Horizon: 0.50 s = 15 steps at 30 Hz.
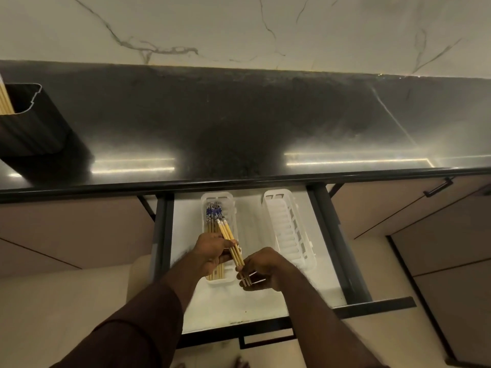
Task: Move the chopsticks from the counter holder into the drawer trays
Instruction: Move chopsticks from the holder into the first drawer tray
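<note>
Both hands hold one small bundle of pale wooden chopsticks (pixel 230 239) slantwise over the open drawer. My left hand (pixel 212 251) grips the bundle's middle. My right hand (pixel 261 269) pinches its near end. Beneath them the left white tray (pixel 205 205) holds several chopsticks with blue patterned tops. The right white tray (pixel 288 232) has nothing in it. On the counter at far left stands the black holder (pixel 34 123), with more pale chopsticks (pixel 4 100) sticking out of it at the frame's edge.
The dark polished counter (pixel 239 123) runs across the view, its front edge overhanging the drawer's back. The drawer's dark sides (pixel 342 248) and front rail frame the white liner. Closed cabinet fronts with a black handle (pixel 438 187) lie to the right.
</note>
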Each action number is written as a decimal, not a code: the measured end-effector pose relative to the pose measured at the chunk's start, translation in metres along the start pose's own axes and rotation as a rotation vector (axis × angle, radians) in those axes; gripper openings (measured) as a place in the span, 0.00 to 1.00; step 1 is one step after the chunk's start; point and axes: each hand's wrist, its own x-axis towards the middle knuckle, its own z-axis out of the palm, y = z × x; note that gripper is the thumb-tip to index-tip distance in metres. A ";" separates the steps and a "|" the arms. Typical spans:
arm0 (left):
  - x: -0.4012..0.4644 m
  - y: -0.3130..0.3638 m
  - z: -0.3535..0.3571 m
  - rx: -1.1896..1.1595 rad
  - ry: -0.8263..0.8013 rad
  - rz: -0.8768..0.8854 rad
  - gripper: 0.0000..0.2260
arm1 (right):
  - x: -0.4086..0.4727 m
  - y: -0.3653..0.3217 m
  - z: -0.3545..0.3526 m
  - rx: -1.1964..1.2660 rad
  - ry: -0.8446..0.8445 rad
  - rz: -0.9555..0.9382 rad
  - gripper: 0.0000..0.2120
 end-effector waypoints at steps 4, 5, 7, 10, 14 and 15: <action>0.008 0.003 0.005 0.037 0.017 -0.011 0.11 | 0.016 -0.008 0.017 0.122 0.085 0.023 0.08; 0.011 0.002 0.005 0.052 0.026 -0.019 0.11 | 0.021 -0.010 0.022 0.132 0.110 0.024 0.09; 0.020 0.001 0.004 0.074 0.043 -0.033 0.13 | 0.030 -0.013 0.031 0.131 0.163 0.021 0.10; 0.034 0.000 0.001 0.072 0.059 -0.056 0.15 | 0.042 -0.015 0.040 0.124 0.207 0.034 0.11; 0.043 0.000 -0.001 0.021 0.058 -0.076 0.14 | 0.052 -0.016 0.047 0.067 0.273 0.026 0.13; 0.045 0.001 -0.001 0.013 0.059 -0.081 0.14 | 0.053 -0.017 0.049 0.036 0.302 0.020 0.13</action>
